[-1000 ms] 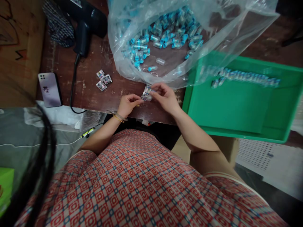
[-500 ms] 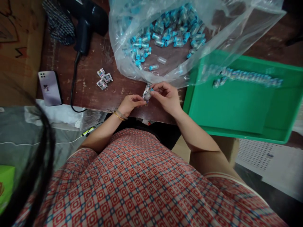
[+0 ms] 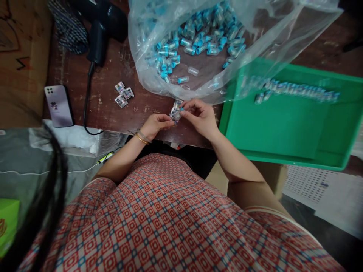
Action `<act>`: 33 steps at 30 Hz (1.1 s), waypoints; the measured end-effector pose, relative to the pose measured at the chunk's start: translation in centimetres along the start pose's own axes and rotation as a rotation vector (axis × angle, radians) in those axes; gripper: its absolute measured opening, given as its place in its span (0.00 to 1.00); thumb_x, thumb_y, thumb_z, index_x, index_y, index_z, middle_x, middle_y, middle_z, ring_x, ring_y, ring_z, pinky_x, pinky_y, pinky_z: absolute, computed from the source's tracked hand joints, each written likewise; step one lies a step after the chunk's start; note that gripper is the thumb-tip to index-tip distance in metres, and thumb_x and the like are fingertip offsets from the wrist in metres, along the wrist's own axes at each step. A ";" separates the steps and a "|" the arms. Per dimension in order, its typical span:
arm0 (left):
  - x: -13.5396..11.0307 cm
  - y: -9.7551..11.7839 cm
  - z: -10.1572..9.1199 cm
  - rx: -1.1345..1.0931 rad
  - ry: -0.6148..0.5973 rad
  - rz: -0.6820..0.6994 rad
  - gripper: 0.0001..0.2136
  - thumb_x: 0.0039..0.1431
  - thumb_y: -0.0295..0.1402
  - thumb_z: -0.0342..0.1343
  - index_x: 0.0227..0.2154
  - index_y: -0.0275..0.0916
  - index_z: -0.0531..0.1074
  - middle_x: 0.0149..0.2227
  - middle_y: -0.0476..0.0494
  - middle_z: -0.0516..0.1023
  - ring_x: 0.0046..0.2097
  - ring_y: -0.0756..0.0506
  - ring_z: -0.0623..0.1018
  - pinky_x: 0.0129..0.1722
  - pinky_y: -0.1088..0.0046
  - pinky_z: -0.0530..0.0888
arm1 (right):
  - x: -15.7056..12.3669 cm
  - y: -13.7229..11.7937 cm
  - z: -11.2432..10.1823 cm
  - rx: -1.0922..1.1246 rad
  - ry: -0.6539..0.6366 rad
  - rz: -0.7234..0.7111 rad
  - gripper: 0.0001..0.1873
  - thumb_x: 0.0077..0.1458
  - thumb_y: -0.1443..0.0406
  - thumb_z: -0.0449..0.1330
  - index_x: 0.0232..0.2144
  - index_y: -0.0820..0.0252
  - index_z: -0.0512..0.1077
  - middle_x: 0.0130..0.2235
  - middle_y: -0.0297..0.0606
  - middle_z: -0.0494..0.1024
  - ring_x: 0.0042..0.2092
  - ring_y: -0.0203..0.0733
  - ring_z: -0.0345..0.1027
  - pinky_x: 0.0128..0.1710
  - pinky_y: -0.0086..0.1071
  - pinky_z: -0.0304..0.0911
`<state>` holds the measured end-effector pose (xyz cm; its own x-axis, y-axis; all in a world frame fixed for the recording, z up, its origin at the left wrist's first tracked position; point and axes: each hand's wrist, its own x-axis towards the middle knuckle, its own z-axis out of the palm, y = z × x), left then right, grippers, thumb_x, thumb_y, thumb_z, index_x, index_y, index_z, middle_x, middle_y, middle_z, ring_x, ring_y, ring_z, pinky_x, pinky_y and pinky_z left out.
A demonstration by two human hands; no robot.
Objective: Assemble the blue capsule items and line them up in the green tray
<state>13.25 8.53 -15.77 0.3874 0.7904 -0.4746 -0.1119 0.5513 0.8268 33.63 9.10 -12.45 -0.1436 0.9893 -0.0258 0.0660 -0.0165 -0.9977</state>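
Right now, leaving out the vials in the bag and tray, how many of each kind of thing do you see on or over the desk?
Vial between left hand and right hand: 1
Loose printed packets: 3
Phone: 1
Black hair dryer: 1
Patterned cloth: 1
Clear plastic bag: 1
Green tray: 1
Total: 9

A small packing workshop: bagged blue-capped vials [image 3: 198, 37], green tray [image 3: 283, 132], worn table [image 3: 113, 102].

garment [image 3: 176, 219]: red-blue checked, short-sleeved | left wrist: gold bangle [image 3: 141, 138] | arms bare
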 end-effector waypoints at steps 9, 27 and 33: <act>-0.3 -1.3 1.0 -0.096 0.012 0.023 0.21 0.43 0.49 0.78 0.34 0.38 0.85 0.33 0.45 0.84 0.35 0.48 0.79 0.39 0.69 0.73 | -0.8 0.8 0.3 -0.101 0.039 -0.010 0.17 0.53 0.49 0.74 0.33 0.53 0.79 0.37 0.34 0.84 0.36 0.39 0.74 0.39 0.36 0.72; -0.9 -0.8 1.5 -0.260 -0.077 -0.123 0.21 0.46 0.50 0.78 0.34 0.39 0.82 0.32 0.47 0.83 0.33 0.50 0.80 0.38 0.71 0.78 | -3.8 1.2 2.1 -0.170 0.002 -0.083 0.05 0.56 0.60 0.74 0.35 0.49 0.83 0.47 0.37 0.86 0.51 0.48 0.79 0.61 0.50 0.68; -0.4 -0.4 2.4 -0.232 -0.079 -0.071 0.28 0.49 0.55 0.75 0.46 0.40 0.82 0.44 0.40 0.86 0.38 0.48 0.83 0.39 0.72 0.79 | -3.1 0.7 -6.9 -0.290 0.316 -0.081 0.11 0.64 0.56 0.66 0.47 0.50 0.75 0.49 0.38 0.82 0.50 0.45 0.79 0.54 0.45 0.75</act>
<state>15.36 7.33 -15.19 0.4710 0.7293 -0.4962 -0.2851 0.6582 0.6968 40.90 7.00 -12.64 0.1464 0.9823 0.1169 0.3484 0.0594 -0.9355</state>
